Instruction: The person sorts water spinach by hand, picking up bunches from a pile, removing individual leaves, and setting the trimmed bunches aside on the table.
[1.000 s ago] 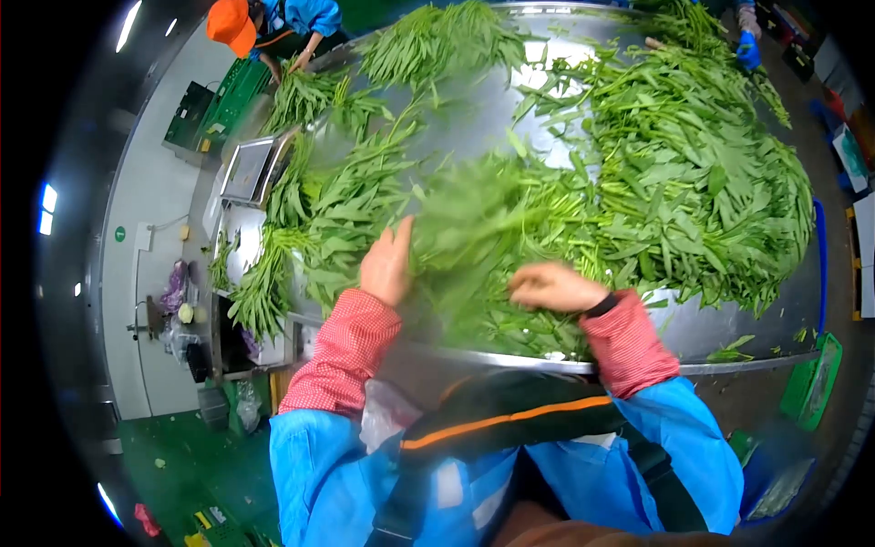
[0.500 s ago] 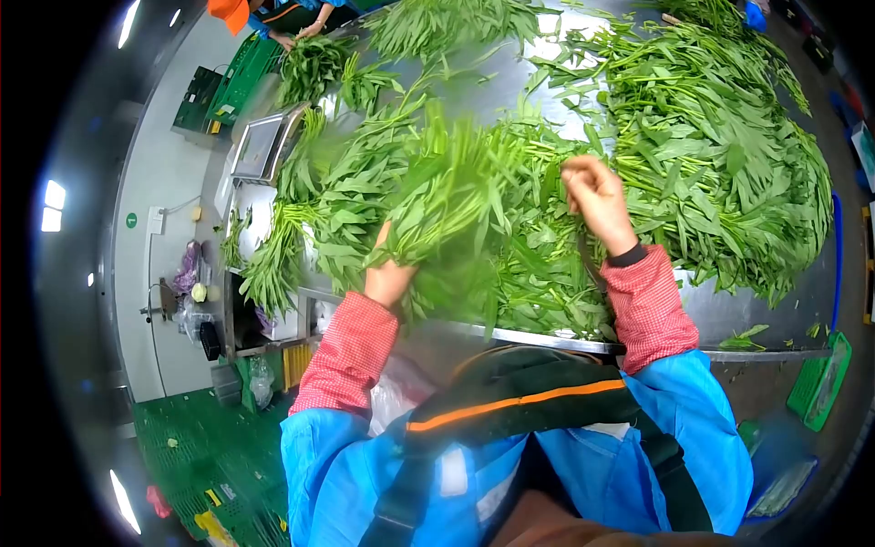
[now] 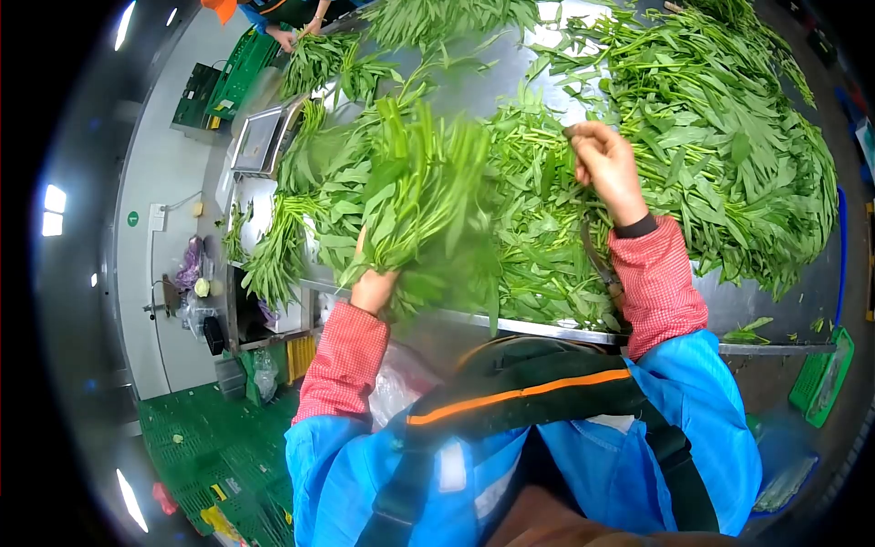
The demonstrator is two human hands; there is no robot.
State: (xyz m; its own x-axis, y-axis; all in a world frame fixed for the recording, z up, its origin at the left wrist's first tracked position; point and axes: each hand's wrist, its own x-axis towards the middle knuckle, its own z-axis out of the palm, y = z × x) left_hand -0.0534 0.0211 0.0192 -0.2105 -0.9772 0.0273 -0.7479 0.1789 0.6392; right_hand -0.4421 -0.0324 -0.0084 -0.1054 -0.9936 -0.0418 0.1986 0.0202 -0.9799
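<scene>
A bundle of leafy green stems (image 3: 410,187) is in my left hand (image 3: 374,290), stem ends pointing up and away from me, partly blurred. My right hand (image 3: 609,169) is raised over the greens, fingers bent together; a small dark thing shows at the fingertips, too small to name. Loose greens (image 3: 547,219) lie on the metal table (image 3: 474,91) between my hands. To the right is a large heap of greens (image 3: 720,146). A curved dark tool (image 3: 597,255) lies among the greens beneath my right forearm.
A screen device (image 3: 260,141) stands at the table's left side, near small bunches (image 3: 283,237). At the top left, another person's hands (image 3: 296,35) touch a bunch beside green crates (image 3: 239,77). Below left is green slatted flooring (image 3: 210,456). A green basket (image 3: 820,378) stands at the right.
My left hand has shifted slightly left with the bundle, whose stems now stand more upright. My right hand has moved a little up and right.
</scene>
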